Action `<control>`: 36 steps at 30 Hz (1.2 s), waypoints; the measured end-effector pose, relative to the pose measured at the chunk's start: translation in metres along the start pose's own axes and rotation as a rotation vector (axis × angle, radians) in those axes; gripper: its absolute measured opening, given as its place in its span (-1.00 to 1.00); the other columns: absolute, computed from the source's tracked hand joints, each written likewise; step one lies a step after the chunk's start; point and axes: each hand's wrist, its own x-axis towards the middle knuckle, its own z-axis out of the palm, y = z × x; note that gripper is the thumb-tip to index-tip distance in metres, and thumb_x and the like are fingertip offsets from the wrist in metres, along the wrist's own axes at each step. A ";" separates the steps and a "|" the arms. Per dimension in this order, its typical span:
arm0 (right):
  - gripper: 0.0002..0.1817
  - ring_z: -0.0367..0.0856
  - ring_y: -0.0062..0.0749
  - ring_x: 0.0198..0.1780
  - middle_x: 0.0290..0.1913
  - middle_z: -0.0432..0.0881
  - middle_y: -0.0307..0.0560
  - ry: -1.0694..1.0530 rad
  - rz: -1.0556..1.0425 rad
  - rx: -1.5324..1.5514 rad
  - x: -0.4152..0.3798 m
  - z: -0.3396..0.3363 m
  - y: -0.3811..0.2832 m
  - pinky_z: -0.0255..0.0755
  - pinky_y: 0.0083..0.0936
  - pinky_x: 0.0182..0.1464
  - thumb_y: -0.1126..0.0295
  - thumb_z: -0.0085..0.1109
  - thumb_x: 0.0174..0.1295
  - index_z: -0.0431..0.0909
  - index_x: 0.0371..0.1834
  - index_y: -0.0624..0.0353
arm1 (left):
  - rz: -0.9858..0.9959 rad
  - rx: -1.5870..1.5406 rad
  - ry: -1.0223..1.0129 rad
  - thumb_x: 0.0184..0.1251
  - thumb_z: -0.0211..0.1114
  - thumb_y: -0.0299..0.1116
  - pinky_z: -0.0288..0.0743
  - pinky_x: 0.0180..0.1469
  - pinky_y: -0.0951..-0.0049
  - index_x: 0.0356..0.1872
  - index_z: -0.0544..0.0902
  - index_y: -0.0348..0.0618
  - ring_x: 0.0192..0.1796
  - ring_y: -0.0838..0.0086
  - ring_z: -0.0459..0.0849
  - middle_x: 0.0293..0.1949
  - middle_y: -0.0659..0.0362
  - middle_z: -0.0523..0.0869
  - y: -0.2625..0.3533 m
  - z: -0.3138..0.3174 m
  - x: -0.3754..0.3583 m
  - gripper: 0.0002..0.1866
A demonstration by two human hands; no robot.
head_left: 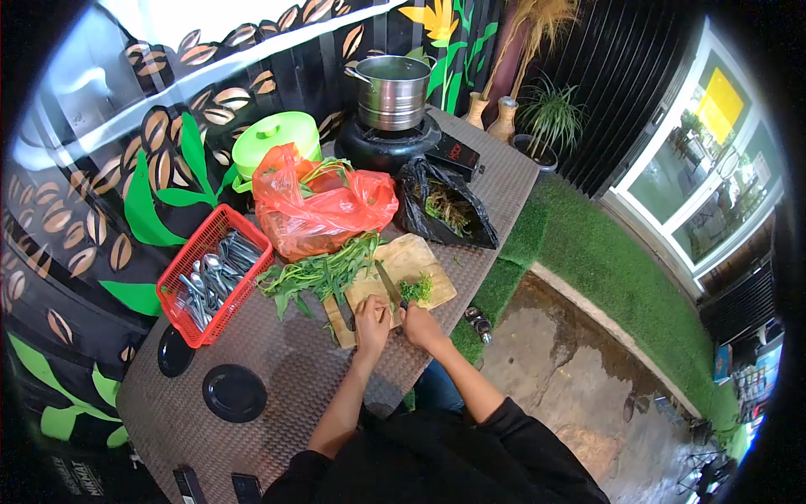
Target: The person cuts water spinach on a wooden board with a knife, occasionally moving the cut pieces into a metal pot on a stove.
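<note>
A wooden cutting board (430, 252) lies on the woven-top table with a small heap of chopped greens (416, 288) on its right part. My right hand (421, 326) is closed round the handle of a knife (388, 281), its blade pointing up and left over the board. Beside it, my left hand (372, 323) rests at the board's near edge with its fingers bent together; what they hold is too small to make out. Long leafy stalks (315, 273) lie to the left, partly over the board. Behind them sits a red plastic bag (319, 210) with more greens in it.
A red basket (217, 277) of cutlery and two black plates (234, 393) are at the left. Farther back stand a green lidded pot (275, 141) and a steel pot (391, 92) on a black stove (388, 147). A black bag (445, 206) holds plant scraps.
</note>
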 end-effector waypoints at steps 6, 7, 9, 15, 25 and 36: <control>-0.58 0.59 0.29 -0.22 -0.31 0.58 0.44 0.034 0.075 -0.070 -0.031 0.017 -0.010 0.48 0.02 -0.19 0.13 -0.14 0.35 0.33 -0.14 0.38 | -0.016 0.042 -0.036 0.09 0.27 -0.58 0.50 -0.19 0.40 -0.25 0.44 -0.27 -0.19 0.26 0.69 -0.27 0.01 0.67 0.001 -0.002 -0.001 -0.78; -0.58 0.60 0.28 -0.23 -0.31 0.59 0.43 0.050 0.149 -0.082 -0.034 0.026 -0.013 0.48 0.02 -0.20 0.12 -0.14 0.35 0.32 -0.13 0.36 | -0.016 0.042 -0.035 0.09 0.27 -0.58 0.50 -0.19 0.40 -0.25 0.44 -0.27 -0.19 0.26 0.69 -0.27 0.01 0.67 0.002 -0.002 0.000 -0.78; -0.58 0.61 0.26 -0.25 -0.33 0.60 0.39 0.064 0.133 -0.097 -0.028 0.031 -0.011 0.49 0.01 -0.21 0.11 -0.15 0.35 0.31 -0.12 0.34 | -0.042 -0.045 -0.044 0.10 0.27 -0.59 0.51 -0.19 0.41 -0.21 0.45 -0.26 -0.20 0.30 0.69 -0.26 0.01 0.68 0.006 -0.001 0.000 -0.76; -0.58 0.62 0.21 -0.21 -0.33 0.61 0.36 0.049 0.036 -0.104 -0.024 0.013 -0.004 0.51 -0.03 -0.20 0.14 -0.14 0.35 0.33 -0.09 0.37 | -0.086 -0.084 -0.044 0.11 0.25 -0.62 0.52 -0.17 0.43 0.02 0.38 -0.21 -0.27 0.39 0.65 -0.25 0.05 0.64 0.008 0.001 0.001 -0.58; -0.59 0.59 0.30 -0.22 -0.30 0.59 0.43 0.032 -0.001 -0.074 -0.016 0.010 0.003 0.47 0.04 -0.16 0.13 -0.16 0.35 0.32 -0.10 0.34 | 0.013 -0.035 -0.031 0.13 0.24 -0.63 0.49 -0.20 0.40 -0.01 0.37 -0.29 -0.25 0.39 0.62 -0.26 0.05 0.60 0.007 -0.001 -0.003 -0.62; -0.60 0.63 0.22 -0.25 -0.35 0.61 0.35 0.056 0.028 -0.093 -0.031 0.016 -0.004 0.51 -0.03 -0.21 0.14 -0.17 0.37 0.31 -0.11 0.36 | -0.042 -0.176 0.060 0.12 0.25 -0.61 0.49 -0.14 0.42 -0.04 0.41 -0.29 -0.21 0.36 0.64 -0.23 0.05 0.59 0.002 0.005 -0.008 -0.64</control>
